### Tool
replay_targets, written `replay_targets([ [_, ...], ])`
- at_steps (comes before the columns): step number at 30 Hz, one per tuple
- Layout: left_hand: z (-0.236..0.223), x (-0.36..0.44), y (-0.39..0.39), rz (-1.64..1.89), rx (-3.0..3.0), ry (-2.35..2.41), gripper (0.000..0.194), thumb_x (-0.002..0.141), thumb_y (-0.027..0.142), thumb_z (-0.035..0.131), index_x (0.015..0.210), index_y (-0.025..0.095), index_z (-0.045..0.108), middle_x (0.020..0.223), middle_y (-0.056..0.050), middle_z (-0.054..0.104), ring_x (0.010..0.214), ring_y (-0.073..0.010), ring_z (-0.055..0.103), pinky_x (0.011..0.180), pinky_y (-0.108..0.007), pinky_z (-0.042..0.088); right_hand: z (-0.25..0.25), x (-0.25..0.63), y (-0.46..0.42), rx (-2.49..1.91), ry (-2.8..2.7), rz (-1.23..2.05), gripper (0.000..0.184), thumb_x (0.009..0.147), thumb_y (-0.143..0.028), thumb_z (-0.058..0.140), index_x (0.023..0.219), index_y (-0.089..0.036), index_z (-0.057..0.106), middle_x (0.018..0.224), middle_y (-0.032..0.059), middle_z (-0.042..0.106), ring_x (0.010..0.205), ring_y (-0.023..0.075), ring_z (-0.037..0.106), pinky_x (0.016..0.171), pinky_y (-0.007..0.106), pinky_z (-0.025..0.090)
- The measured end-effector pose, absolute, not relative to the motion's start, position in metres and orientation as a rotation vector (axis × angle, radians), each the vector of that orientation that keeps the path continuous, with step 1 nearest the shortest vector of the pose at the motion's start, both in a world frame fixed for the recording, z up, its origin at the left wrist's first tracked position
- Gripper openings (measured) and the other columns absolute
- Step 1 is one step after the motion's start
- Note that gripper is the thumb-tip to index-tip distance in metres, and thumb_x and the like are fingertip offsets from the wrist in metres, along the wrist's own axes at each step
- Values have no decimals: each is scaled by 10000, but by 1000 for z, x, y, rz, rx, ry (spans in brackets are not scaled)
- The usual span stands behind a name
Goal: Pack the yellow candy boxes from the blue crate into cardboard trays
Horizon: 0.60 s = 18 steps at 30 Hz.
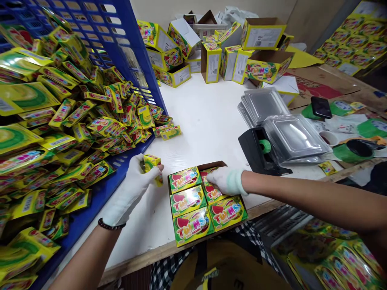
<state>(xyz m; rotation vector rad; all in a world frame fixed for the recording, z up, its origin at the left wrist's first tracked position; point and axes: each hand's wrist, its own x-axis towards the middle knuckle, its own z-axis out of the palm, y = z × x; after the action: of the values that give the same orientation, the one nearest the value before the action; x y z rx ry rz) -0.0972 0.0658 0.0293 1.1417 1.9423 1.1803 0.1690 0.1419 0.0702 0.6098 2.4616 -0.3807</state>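
Note:
My left hand (136, 181), in a white glove, is closed around a few small yellow candy boxes (152, 162) just left of an open carton (222, 164). Rows of "TWINS" candy boxes (193, 226) lie face up inside this carton, at the table's front edge. My right hand (224, 180), also gloved, reaches in from the right with its fingers closed on a candy box (208, 172) in the carton's far right part. Its fingertips are partly hidden. Two or so loose candy boxes (171, 133) lie farther back on the white table (196, 121).
A tilted blue basket (142, 72) full of candy boxes fills the left. Open display cartons (269, 66) crowd the back. Right of the carton are a black tape dispenser (256, 151), stacked clear plastic trays (294, 137) and a phone (321, 107). More packed boxes (341, 257) sit low at right.

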Motion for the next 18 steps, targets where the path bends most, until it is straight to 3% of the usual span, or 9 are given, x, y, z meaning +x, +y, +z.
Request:
replay_targets([
  [4, 52, -56, 60, 1353, 969, 1520, 626, 763, 416, 732, 1283, 233, 435, 1019, -26, 626, 774, -156, 650, 639, -282, 557, 69, 164, 126, 680, 2531, -175, 228, 909, -123, 503, 992, -92, 712, 1045, 234, 679, 990, 342, 659, 781, 429, 519],
  [8, 66, -33, 60, 1299, 863, 1296, 623, 858, 363, 623, 1406, 298, 334, 1107, -41, 636, 835, -158, 672, 725, -315, 585, 68, 169, 126, 727, 2509, -309, 271, 945, -153, 480, 1134, -77, 658, 1089, 196, 685, 984, 301, 679, 830, 394, 526],
  [11, 73, -24, 62, 1339, 814, 1230, 527, 827, 326, 666, 1298, 248, 443, 1106, -50, 640, 859, -166, 671, 759, -318, 581, 70, 177, 127, 702, 2513, -319, 281, 909, -179, 558, 1161, -85, 638, 1142, 185, 657, 1004, 296, 670, 832, 367, 529],
  [15, 76, -17, 66, 1403, 800, 1208, 423, 795, 320, 718, 1159, 228, 522, 1040, -22, 649, 830, -148, 661, 751, -294, 566, 63, 177, 127, 673, 2561, -212, 290, 943, -117, 454, 1158, -79, 645, 1128, 192, 658, 1022, 304, 666, 838, 396, 532],
  [18, 76, -14, 68, 1395, 772, 1199, 376, 779, 322, 739, 1067, 228, 515, 950, 6, 642, 732, -131, 650, 687, -289, 565, 59, 178, 141, 572, 2523, -327, 330, 848, -170, 658, 1160, -63, 657, 1141, 202, 671, 1050, 319, 662, 889, 395, 521],
])
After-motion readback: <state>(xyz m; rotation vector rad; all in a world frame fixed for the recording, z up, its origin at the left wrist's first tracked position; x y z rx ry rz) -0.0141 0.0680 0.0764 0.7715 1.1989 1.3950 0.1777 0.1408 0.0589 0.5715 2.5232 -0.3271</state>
